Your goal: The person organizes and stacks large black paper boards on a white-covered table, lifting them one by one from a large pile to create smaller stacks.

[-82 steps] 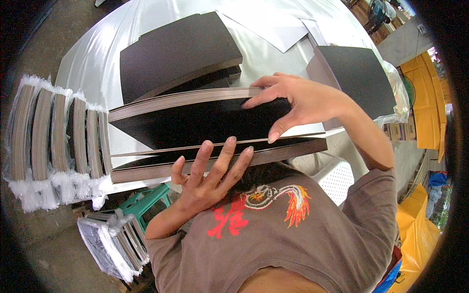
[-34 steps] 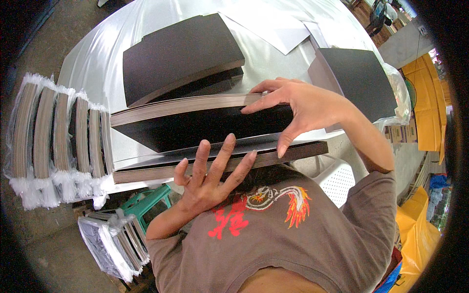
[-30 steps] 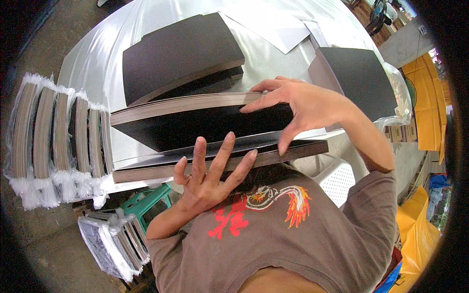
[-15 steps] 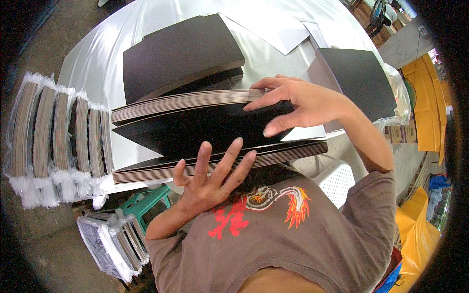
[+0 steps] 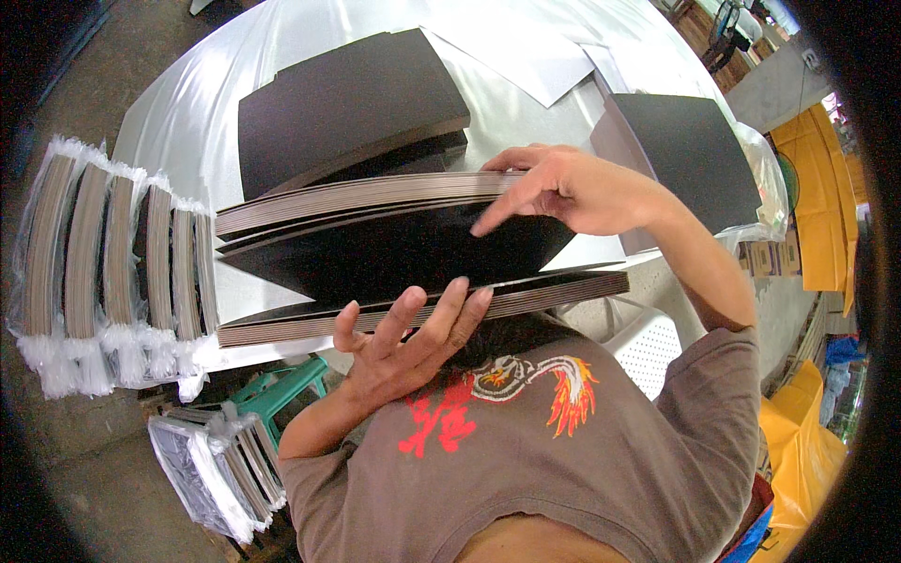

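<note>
Two stacks of black boards with grey-brown edges stand on edge before me, the far stack (image 5: 366, 199) and the near stack (image 5: 554, 295). Between them several black boards (image 5: 394, 246) lean apart, with a V-shaped gap in front. My left hand (image 5: 404, 333) is at the near stack, its spread fingers over the top edge; its thumb is hidden. My right hand (image 5: 582, 192) grips the right part of the far stack, some fingers at the back and the thumb stretched down in front over the black face.
A large pile of black boards (image 5: 347, 103) lies beyond on the white-covered table (image 5: 535, 28). Plastic-wrapped bundles (image 5: 117, 253) stand at the left. More boards (image 5: 690, 155) and white sheets (image 5: 516, 56) lie at right and back. A green stool (image 5: 282, 389) and a white perforated chair (image 5: 648, 352) are close by.
My right thumb has swung up and left, away from the near side of the gap. A board or more now leans nearer the far stack. My left hand has barely shifted.
</note>
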A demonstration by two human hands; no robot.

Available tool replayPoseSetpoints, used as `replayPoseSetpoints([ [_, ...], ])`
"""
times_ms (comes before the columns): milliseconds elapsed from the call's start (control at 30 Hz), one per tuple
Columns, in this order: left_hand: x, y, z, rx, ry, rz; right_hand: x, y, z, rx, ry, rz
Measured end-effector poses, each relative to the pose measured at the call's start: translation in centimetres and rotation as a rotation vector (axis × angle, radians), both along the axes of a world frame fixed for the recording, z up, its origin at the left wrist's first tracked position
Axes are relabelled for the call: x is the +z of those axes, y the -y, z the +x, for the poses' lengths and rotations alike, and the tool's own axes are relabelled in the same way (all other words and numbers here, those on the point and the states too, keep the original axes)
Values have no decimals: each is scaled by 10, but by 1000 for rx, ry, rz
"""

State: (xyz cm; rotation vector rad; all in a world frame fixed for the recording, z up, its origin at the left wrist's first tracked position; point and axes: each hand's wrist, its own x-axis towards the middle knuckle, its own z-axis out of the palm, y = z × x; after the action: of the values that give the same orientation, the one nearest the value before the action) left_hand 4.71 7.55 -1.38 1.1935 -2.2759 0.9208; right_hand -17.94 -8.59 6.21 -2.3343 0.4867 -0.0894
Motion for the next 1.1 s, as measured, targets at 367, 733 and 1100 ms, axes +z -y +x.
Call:
replayPoseSetpoints([
  [367, -7, 1, -4, 34, -102, 0, 9, -12, 4, -47, 31, -136],
  [733, 2, -2, -4, 52, -67, 120, 1, -14, 4, -91, 73, -163],
  [1100, -4, 1, 1, 28, 17, -37, -5, -4, 0, -8, -3, -113],
])
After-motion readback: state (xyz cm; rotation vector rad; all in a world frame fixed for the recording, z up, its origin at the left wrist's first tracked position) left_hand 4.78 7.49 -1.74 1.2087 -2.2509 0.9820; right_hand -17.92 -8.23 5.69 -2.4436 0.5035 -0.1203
